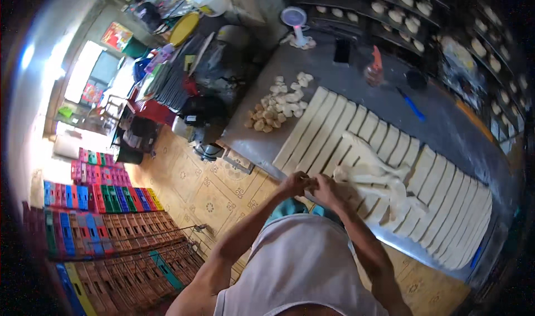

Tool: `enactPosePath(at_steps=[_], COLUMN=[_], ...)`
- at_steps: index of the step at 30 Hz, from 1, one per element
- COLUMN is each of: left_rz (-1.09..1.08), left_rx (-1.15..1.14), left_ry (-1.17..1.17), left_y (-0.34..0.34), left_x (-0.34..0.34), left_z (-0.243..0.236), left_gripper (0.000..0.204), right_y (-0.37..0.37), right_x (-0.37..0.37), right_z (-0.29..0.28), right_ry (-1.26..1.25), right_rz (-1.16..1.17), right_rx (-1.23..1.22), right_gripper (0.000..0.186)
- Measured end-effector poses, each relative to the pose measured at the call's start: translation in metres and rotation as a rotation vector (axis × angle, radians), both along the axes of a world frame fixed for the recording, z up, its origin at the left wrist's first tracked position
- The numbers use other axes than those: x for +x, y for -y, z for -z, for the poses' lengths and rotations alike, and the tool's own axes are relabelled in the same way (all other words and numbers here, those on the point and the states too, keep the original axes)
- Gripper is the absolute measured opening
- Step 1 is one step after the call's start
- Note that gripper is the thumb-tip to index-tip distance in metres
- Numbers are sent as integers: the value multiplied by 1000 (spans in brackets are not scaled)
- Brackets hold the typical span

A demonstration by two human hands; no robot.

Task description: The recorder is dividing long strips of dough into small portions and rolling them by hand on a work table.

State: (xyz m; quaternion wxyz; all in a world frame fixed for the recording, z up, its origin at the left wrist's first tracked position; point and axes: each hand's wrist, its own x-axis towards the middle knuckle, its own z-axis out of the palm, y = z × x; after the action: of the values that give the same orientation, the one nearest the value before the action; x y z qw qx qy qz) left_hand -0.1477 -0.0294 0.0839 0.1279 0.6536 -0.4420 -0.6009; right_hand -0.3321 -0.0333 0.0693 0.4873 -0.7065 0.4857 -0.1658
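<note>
Forearms, two of them, run up from the lower edge, both elbows bent and pointing outward, and angle inward until the left hand [295,184] and right hand [325,189] meet in front of the waist. The two hands sit close together at the near edge of one grey table [384,101], knuckles up, fingers of each curled in. Whether those fingers are clamped on something or simply pressed together, I cannot tell; the gap between them is too small and dark.

Just past the hands, the dough strips [446,199] lie side by side across the table, roughly twenty, though overlaps make the number unsure. Over their middle sprawls a tangle of loose dough [362,174], its pieces too interlaced to count, one end near the right hand. Beyond the left hand are two adjoining groups of small dough lumps, one pale [287,101] and one browner [262,121], dozens in all. Farther back on the table I count one blue tool [412,105], one dark flat rectangle [342,51] and one white stand with a round head [294,17]
</note>
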Motion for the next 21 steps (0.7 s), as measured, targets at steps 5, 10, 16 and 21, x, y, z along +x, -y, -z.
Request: enactPosePath(at_steps=[5,10,16,21], left_rz=[247,67,24,-83], left_rx=[-869,-646,-668,-951], left_ry=[433,465,499,514], left_y=[-3,28,78,149], left_x=[-14,-3,35,142], left_z=[-15,-46,-30,38], left_gripper=[36,40,39,40], right_y=[7,27,46,49], right_x=[17,41,77,171], right_z=[-58,-34,-46,-153], right_ry=[-28,-196,-181,220], right_rz=[49,30,49,-181], right_rx=[-68,-201,-275,-473], right_gripper=[32,19,20,14])
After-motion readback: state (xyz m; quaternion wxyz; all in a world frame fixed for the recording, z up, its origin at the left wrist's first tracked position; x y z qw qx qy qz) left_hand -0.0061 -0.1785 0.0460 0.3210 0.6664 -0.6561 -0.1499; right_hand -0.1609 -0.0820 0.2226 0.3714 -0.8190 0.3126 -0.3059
